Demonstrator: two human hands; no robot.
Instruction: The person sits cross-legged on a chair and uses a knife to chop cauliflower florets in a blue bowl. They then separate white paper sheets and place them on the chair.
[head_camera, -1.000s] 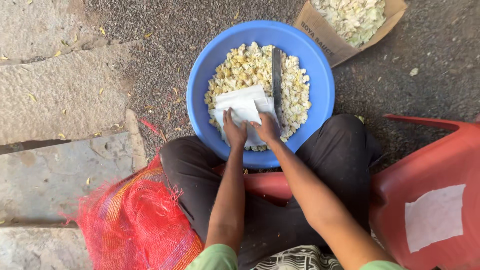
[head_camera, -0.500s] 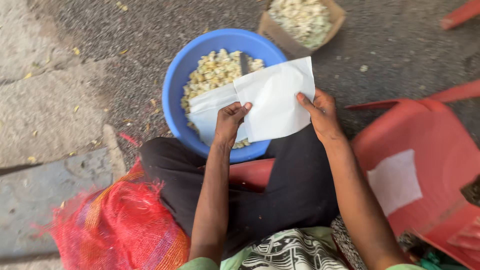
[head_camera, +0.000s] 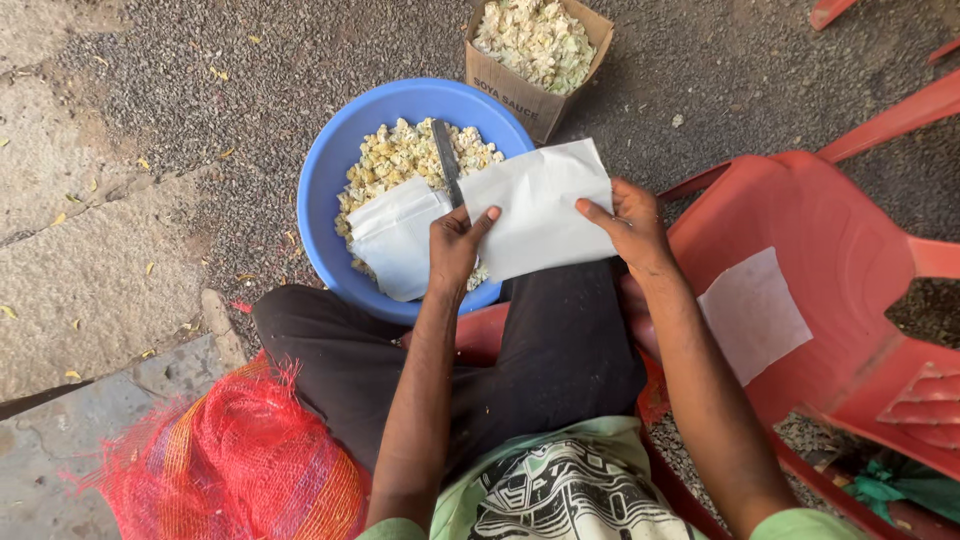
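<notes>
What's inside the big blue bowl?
The blue bowl holds pale yellowish pieces with a dark knife on them. White paper, held by both hands, covers the near part.

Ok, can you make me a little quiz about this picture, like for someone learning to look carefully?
1. True or false: both hands hold the white paper.
2. What colour is the basin full of pale peeled pieces? A red, B blue, C green.
3. Fill in: the red mesh sack lies beside the person's ____ leg.

Key:
1. True. The left hand and the right hand both grip it above the basin.
2. B.
3. Left. The cardboard box with more pieces stands past the basin, and the red plastic chair is on the right.
</notes>
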